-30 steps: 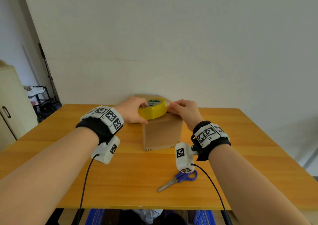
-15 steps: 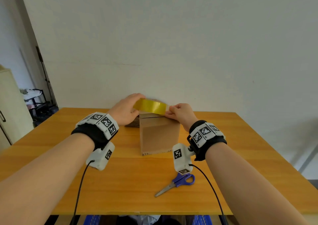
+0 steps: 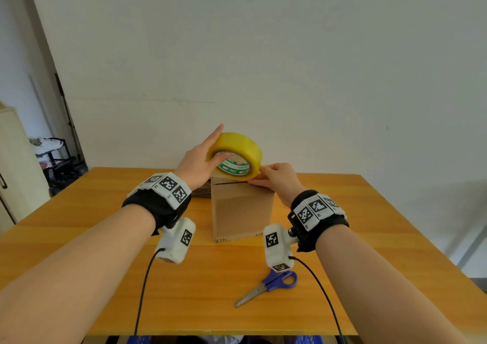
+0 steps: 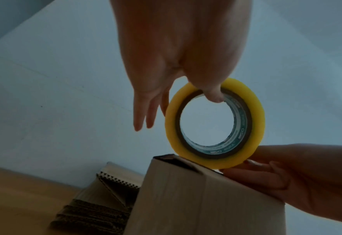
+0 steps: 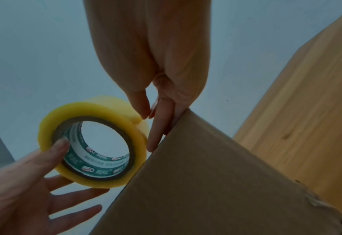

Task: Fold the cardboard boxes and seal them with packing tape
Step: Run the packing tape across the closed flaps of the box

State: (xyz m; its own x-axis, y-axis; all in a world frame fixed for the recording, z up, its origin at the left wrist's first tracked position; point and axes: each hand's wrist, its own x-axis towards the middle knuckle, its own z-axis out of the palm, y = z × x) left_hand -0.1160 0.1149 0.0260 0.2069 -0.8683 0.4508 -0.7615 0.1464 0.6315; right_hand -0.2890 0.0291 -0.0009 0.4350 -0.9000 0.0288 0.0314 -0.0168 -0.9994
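We have the yellow tape roll [image 3: 235, 156] standing on edge over the top of the cardboard box [image 3: 242, 212], which sits upright on the worktop [image 3: 105, 278] at about twelve o'clock from us. Our left hand [image 3: 196, 163] carries the roll with the thumb hooked into its core and the other fingers straight along its far side; our right hand [image 3: 279, 183] has its grip pinched on the roll's outer surface at about four o'clock on the roll, apparently on the loose tape end, with the lower fingers lying against the box's top right edge. We judge the coming move turns on this: the roll's axis runs roughly toward us, so tape would pay out sideways, from three o'clock to nine o'clock across the top. The right hand is the nearer to the box. The free tape end itself is hard to make out, and the top flaps and their seam are hidden behind the roll and hands.
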